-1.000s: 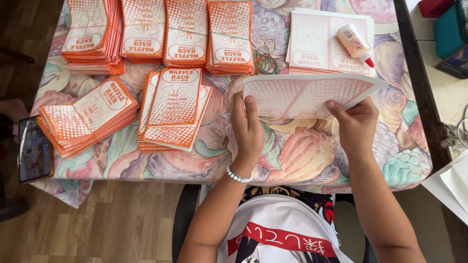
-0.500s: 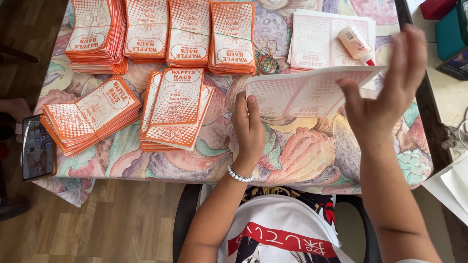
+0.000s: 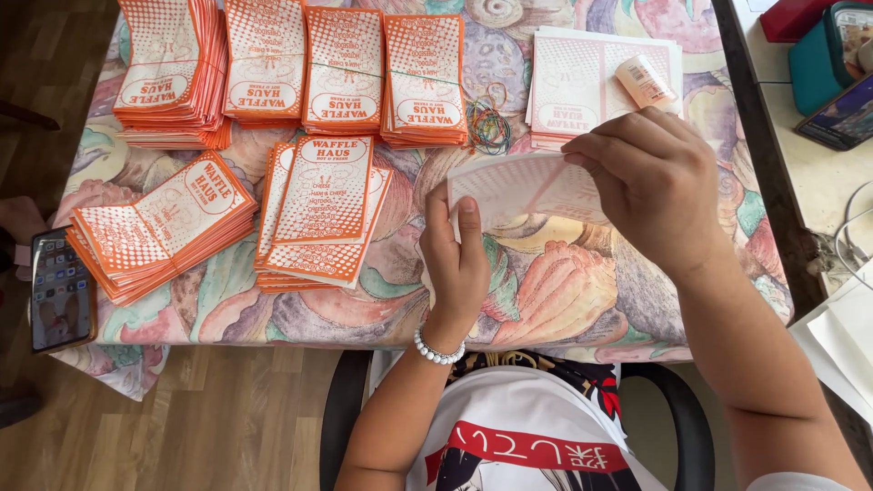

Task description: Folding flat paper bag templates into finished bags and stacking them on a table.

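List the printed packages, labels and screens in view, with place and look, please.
Paper sheet: pale, orange-dotted, held between left hand and right hand.
Banded stacks: four along the far edge, orange and white.
Loose stacks: near left, same colours.
Flat sheets: far right, pale pink.
Glue tube: on those sheets, white.
Phone: left edge, lit screen.

Bare floral tablecloth (image 3: pixel 564 300) lies open beneath the raised pale printed sheet (image 3: pixel 527 186). Orange-and-white paper bag stacks (image 3: pixel 318 209) crowd the left; tangled coloured rubber bands (image 3: pixel 489 123) and flat pale sheets (image 3: pixel 591 82) block the far side.
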